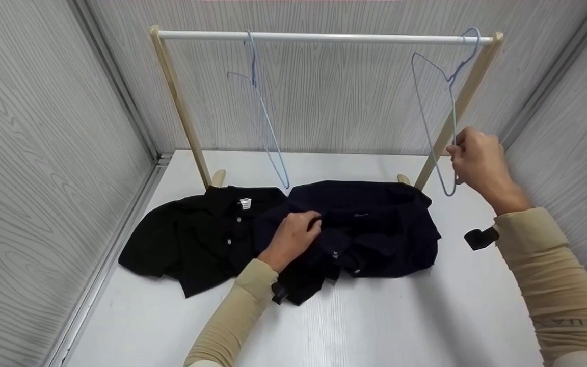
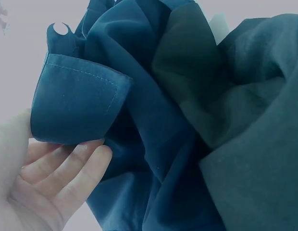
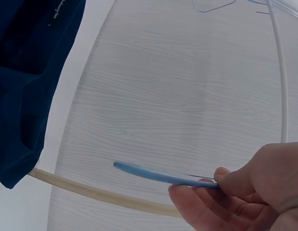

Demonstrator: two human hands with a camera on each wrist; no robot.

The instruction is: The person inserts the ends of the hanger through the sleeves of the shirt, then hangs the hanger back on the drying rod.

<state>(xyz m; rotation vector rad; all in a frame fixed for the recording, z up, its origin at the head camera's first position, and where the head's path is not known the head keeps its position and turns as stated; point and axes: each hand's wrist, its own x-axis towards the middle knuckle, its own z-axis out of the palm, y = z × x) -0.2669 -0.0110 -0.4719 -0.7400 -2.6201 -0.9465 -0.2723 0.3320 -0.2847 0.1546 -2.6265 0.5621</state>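
Observation:
My left hand (image 1: 293,235) pinches the edge of a navy collared shirt (image 1: 410,234), which lies on the table with its neck opening upward. In the left wrist view, the fingertips (image 2: 93,159) sit under a stitched collar flap (image 2: 72,103); the thumb is partly hidden. My right hand (image 1: 479,158) pinches the side of a light blue wire hanger (image 1: 450,80), whose hook is over the rod near its right end. The right wrist view has the hanger's bar (image 3: 149,173) between thumb and fingers.
A black collared shirt (image 1: 171,234) with white buttons lies left of the navy one, partly overlapped by it. A second blue hanger (image 1: 254,66) hangs from the white rod (image 1: 344,37) of a wooden-legged rack. Wood-grain panels (image 1: 33,153) enclose the white table (image 1: 365,321).

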